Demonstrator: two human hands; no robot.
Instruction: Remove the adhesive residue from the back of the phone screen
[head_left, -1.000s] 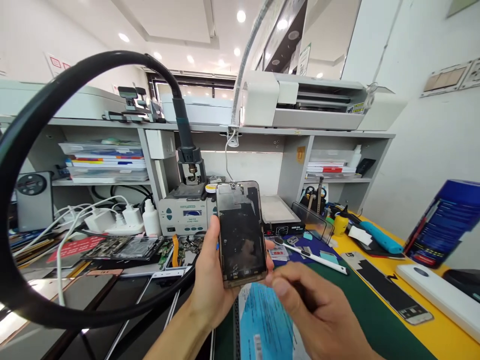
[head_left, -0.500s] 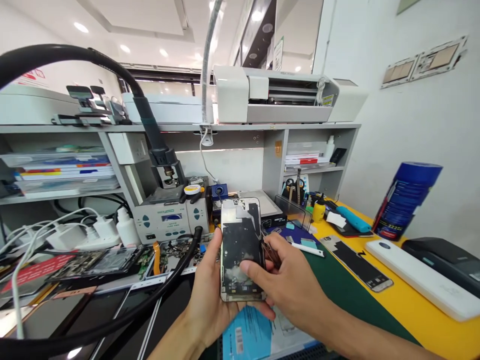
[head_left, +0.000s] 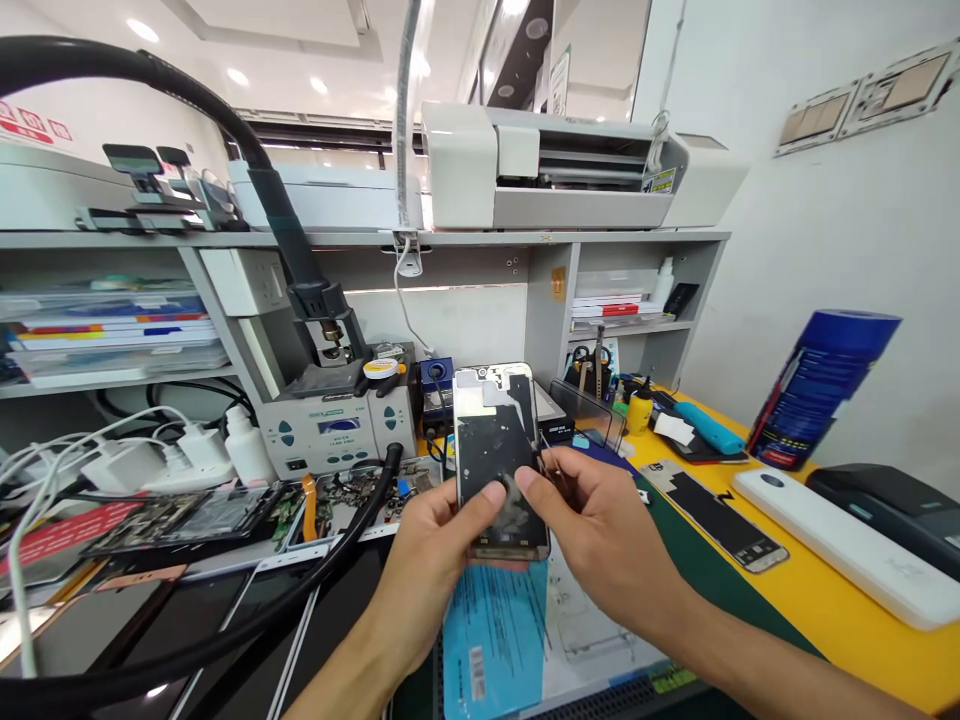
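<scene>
My left hand [head_left: 431, 565] is closed around the lower left of a phone screen [head_left: 487, 450], thumb pressed on its dark, smudged back. The screen stands tilted toward me, with pale and silvery parts along its top. My right hand [head_left: 600, 530] grips the lower right edge, its thumb also on the dark back. Something thin and dark shows by the curled right fingers; I cannot make out what it is. Below the hands lies a blue printed sheet [head_left: 491, 640] on the green mat [head_left: 720, 610].
Behind stands a grey soldering station [head_left: 337, 430] with a black hose [head_left: 330, 570] crossing the left side. Phone parts and dark panels lie at left. At right are another phone screen [head_left: 716, 515], a white power bank [head_left: 840, 545] and a blue can [head_left: 825, 390].
My left thumb has moved from the screen's side onto its back. My right thumb has shifted up and right. The phone screen is raised and tilted back more.
</scene>
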